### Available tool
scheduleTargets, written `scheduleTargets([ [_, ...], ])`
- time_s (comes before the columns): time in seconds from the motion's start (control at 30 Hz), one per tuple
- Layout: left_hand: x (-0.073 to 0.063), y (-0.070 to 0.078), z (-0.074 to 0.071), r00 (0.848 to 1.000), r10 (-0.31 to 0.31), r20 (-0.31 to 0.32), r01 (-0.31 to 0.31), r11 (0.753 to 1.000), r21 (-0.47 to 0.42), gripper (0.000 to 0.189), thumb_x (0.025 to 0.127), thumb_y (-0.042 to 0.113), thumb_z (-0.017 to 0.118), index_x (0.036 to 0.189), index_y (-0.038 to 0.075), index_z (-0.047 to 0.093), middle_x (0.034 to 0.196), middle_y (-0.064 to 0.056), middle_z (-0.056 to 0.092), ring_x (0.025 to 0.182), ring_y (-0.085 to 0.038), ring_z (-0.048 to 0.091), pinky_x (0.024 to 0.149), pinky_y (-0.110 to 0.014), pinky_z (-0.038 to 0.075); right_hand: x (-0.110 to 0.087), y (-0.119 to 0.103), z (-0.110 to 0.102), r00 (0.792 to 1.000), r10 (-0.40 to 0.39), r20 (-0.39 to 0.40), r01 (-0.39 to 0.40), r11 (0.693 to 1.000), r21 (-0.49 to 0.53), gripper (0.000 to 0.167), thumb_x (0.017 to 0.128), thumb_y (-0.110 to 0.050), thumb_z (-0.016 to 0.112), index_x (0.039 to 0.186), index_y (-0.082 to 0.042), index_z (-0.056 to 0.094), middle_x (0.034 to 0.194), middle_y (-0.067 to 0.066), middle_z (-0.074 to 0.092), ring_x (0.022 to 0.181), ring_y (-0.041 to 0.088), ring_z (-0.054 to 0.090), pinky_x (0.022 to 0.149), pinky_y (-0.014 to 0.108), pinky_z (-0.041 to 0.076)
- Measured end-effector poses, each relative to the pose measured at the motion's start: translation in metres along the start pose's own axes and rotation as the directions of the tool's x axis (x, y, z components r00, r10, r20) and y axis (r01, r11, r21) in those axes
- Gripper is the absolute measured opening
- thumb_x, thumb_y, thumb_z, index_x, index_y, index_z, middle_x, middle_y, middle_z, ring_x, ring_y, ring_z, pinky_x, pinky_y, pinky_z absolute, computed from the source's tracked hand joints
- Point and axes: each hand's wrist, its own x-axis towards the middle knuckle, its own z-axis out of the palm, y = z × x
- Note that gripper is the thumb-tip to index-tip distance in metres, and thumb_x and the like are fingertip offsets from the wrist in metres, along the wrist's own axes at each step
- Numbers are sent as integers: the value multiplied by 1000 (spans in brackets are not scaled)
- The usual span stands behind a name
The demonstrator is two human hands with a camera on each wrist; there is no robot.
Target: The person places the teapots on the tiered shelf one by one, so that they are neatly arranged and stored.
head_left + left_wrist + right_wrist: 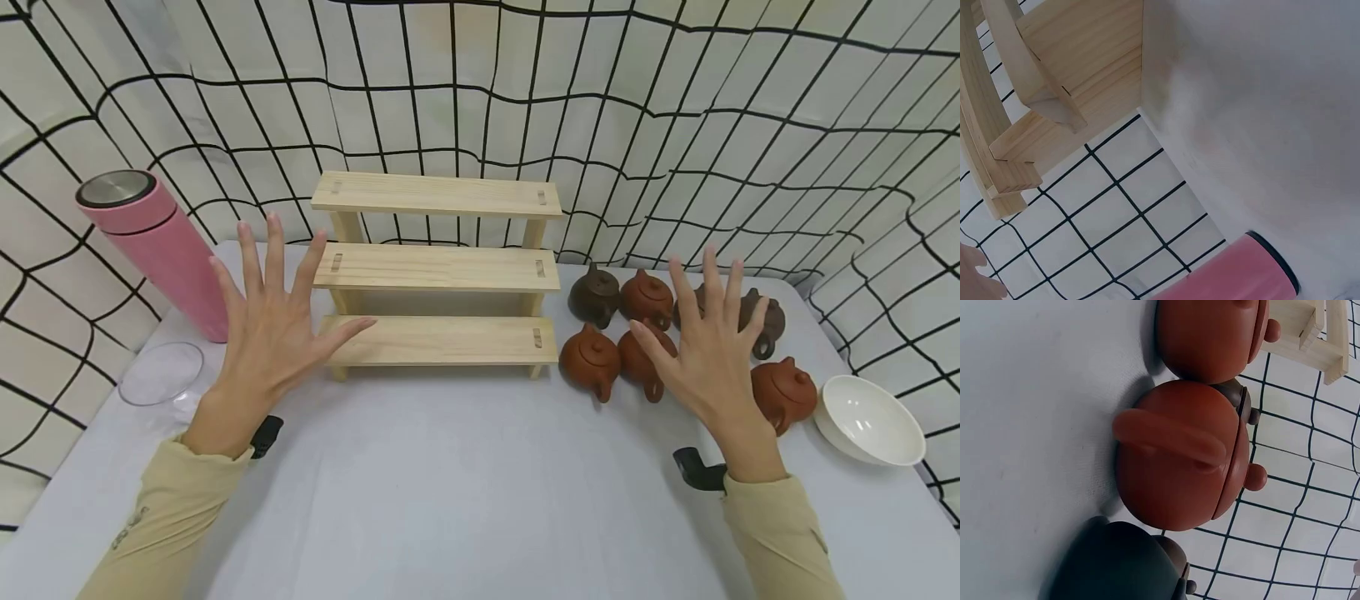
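Observation:
My left hand (273,333) is held up with fingers spread, between a pink thermos (168,250) and a three-tier wooden stand (442,342); it holds nothing. My right hand (708,367), also spread and holding nothing, is over a group of small clay teapots. In that group, reddish-brown teapots (590,360) stand in front, with a dark brown teapot (594,293) behind; the hand partly hides several of them. The right wrist view shows a reddish teapot (1175,487) close up, handle toward the camera, and a dark greenish rounded thing (1122,565) below it.
A white bowl (870,421) sits at the far right beside a reddish teapot (783,392). On the left lies a clear round plastic piece (161,373), partly behind the left wrist. A black grid net (450,100) over white cloth encloses the back and sides of the white-covered table (465,483).

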Motion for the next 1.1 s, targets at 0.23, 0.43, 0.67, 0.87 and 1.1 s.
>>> scheduleTargets([
  [0.23, 0, 2, 2, 1000, -4, -9, 4, 1000, -18, 104, 85, 96, 24, 169, 38, 6, 174, -19, 3, 158, -47, -1, 114, -78, -2, -1, 4, 0, 1000, -2, -11, 2, 1000, 25, 92, 95, -85, 25, 169, -30, 18, 176, 11, 5, 159, 41, -7, 112, 79, -9],
  [0.43, -1, 2, 2, 1000, -8, 16, 8, 1000, 3, 105, 86, 96, 21, 169, 34, 7, 174, -19, 1, 158, -46, -2, 113, -79, 0, -5, 6, 0, 1000, -6, -7, 6, 1000, 5, 92, 95, -85, 24, 169, -29, 20, 176, 9, 4, 159, 41, -7, 111, 80, -8],
  [0.67, -2, 2, 0, 996, -56, 63, 56, 998, -5, 108, 83, 98, 19, 169, 33, 8, 175, -16, -2, 158, -43, -6, 113, -79, 0, -5, 7, -3, 1000, 0, 4, 0, 1000, -2, 93, 95, -86, 24, 168, -28, 22, 176, 5, 1, 158, 45, -6, 110, 81, -8],
  [0.87, -2, -1, 1, 994, -72, 79, 72, 997, 1, 110, 83, 98, 21, 170, 31, 12, 174, -19, 2, 158, -47, -1, 115, -77, 0, -6, 8, -1, 1000, -9, -11, 9, 1000, 7, 92, 95, -85, 26, 168, -30, 22, 176, 6, 5, 158, 45, -5, 110, 81, -8],
  [1.1, 0, 2, 5, 990, -112, 92, 122, 986, -117, 111, 85, 95, 33, 169, 24, 15, 173, -22, 7, 157, -47, 7, 118, -74, 11, -9, -2, -4, 999, -35, -10, 36, 993, 109, 85, 100, -76, 36, 167, -24, 27, 175, 11, 12, 159, 43, -5, 115, 75, -9],
])
